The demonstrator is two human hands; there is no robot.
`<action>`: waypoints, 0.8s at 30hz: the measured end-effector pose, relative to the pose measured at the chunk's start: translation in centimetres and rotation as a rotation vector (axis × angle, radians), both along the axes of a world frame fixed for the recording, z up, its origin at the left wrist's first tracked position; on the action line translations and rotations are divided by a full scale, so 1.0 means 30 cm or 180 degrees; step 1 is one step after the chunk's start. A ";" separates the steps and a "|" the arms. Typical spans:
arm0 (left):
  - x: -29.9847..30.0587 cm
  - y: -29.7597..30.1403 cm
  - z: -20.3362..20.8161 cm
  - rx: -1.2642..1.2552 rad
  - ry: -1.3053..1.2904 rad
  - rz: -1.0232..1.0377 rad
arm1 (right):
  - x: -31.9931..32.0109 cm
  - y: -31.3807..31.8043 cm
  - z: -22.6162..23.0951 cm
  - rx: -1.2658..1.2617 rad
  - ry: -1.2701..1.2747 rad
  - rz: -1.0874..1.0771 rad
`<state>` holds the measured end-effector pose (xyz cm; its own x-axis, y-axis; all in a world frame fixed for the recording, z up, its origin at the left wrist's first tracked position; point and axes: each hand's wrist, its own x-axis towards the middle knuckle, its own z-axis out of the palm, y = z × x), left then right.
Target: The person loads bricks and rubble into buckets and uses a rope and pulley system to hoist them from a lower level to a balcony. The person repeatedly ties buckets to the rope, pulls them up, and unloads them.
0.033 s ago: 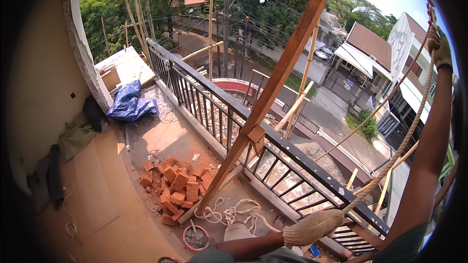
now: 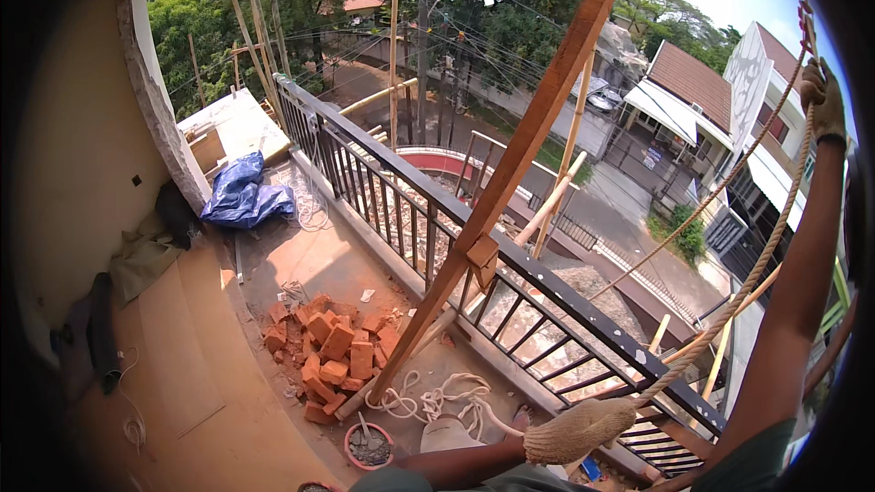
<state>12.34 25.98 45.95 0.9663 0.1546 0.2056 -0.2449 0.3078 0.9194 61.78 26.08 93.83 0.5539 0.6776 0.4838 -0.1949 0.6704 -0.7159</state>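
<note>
**Gloved hands on a taut rope, high over the street**

Both gloved hands are clamped on the rope (image 2: 729,305): my left hand (image 2: 580,430) grips it low, just above the balcony railing (image 2: 510,260), fingers wrapped tight; my right hand (image 2: 825,100) is stretched high overhead, closed round the same line near the top of frame. Between them the rope runs in one taut diagonal, outside the railing's line and over the drop to the road below. What hangs on it I cannot see.

Slack rope lies in loose coils (image 2: 437,399) on the balcony floor beside my feet, near a pile of bricks (image 2: 333,355) and a small bowl of mortar (image 2: 369,445). A slanted timber brace (image 2: 510,173) crosses in front of me, bolted at the railing.

As I judge it, the risks sit close together. If either glove slips on the coarse fibre, the line could run and burn through my grip. Those coils could snag an ankle or catch the bricks if the rope pays out fast. I am leaning towards the rail with one arm fully extended, so a sudden jerk could pull me off balance over the edge. The rope could also chafe on the railing or foul the brace.
</note>
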 end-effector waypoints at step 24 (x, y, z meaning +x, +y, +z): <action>1.175 0.252 1.055 0.0427 -0.1238 -0.1010 | -1.226 -0.362 -1.931 -0.0719 0.0921 -0.2118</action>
